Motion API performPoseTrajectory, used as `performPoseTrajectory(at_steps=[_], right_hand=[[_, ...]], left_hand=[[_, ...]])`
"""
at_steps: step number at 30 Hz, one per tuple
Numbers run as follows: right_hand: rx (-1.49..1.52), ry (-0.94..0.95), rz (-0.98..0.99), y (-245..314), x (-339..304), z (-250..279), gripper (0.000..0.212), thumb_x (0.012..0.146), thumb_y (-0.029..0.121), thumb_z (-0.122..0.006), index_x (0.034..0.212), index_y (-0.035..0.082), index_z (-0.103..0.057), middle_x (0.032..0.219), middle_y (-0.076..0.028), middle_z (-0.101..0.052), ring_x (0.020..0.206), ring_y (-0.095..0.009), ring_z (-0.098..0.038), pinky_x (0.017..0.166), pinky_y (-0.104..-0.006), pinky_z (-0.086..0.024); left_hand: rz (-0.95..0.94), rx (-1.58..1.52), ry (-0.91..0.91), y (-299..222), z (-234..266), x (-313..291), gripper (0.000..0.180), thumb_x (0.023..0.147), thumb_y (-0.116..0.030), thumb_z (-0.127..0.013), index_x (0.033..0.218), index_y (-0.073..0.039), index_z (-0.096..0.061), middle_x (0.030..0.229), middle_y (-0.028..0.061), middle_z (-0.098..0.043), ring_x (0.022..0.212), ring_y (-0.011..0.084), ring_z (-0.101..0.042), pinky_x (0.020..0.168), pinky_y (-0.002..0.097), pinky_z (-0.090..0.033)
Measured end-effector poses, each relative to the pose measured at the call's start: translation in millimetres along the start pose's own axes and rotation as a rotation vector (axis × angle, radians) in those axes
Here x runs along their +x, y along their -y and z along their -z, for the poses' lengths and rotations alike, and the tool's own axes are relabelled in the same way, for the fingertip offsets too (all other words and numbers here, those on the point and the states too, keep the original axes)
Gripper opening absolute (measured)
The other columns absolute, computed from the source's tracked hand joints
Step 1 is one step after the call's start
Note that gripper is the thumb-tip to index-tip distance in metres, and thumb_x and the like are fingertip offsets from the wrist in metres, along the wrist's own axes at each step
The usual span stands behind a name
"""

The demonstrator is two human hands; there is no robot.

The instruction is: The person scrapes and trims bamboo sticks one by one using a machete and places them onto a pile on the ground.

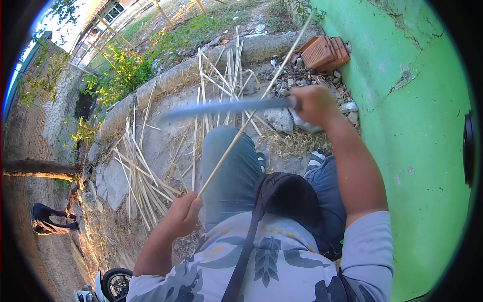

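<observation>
My left hand [182, 214] is closed round the lower end of a long, thin bamboo strip [230, 147]. The strip slants up and to the right, past my knee toward the green wall. In my raised right hand [316, 106] is the handle of a machete [226, 107]. Its long grey blade points left and crosses the strip in the view; whether the two touch I cannot tell. The blade's tip is smeared by motion. Pale split strips [143, 183] lie in a loose pile to the left, and more strips [232, 75] are spread ahead of my knees.
A green wall [412, 151] stands close on my right. Stacked clay roof tiles [324, 54] and rubble [297, 75] lie at its foot. A low stone kerb [166, 75] runs across ahead, with yellow-green shrubs [123, 73] behind it. A motorcycle wheel [116, 284] shows at lower left.
</observation>
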State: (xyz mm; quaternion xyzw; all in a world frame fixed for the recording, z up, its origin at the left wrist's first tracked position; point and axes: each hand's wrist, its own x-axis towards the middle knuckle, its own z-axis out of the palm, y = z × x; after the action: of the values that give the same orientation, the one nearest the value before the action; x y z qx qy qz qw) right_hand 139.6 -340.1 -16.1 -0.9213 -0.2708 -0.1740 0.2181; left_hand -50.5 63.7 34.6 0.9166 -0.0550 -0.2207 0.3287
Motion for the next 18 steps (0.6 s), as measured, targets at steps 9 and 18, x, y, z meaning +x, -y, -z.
performPoseTrajectory(at_steps=[9, 18], right_hand=[[-0.091, -0.024, -0.183, -12.5, -5.5, 5.6, 0.011, 0.08, 0.021, -0.067, 0.084, 0.011, -0.066, 0.075, -0.015, -0.067, 0.074, -0.038, -0.067, 0.067, -0.0506, -0.051], [-0.135, -0.019, -0.294, -32.9, -13.2, 6.8, 0.012, 0.078, 0.025, -0.069, 0.084, 0.015, -0.066, 0.074, -0.012, -0.069, 0.076, -0.036, -0.07, 0.069, -0.0487, -0.054]], left_hand=[[0.002, 0.022, 0.015, 6.3, 11.2, -19.7, 0.037, 0.105, -0.031, -0.044, 0.091, 0.0, -0.058, 0.071, 0.0197, -0.057, 0.067, 0.038, -0.057, 0.064, 0.0446, -0.045], [0.052, 0.003, 0.139, -1.2, 30.8, -34.5, 0.035, 0.105, -0.031, -0.045, 0.093, -0.001, -0.058, 0.072, 0.0158, -0.055, 0.066, 0.031, -0.053, 0.065, 0.0423, -0.045]])
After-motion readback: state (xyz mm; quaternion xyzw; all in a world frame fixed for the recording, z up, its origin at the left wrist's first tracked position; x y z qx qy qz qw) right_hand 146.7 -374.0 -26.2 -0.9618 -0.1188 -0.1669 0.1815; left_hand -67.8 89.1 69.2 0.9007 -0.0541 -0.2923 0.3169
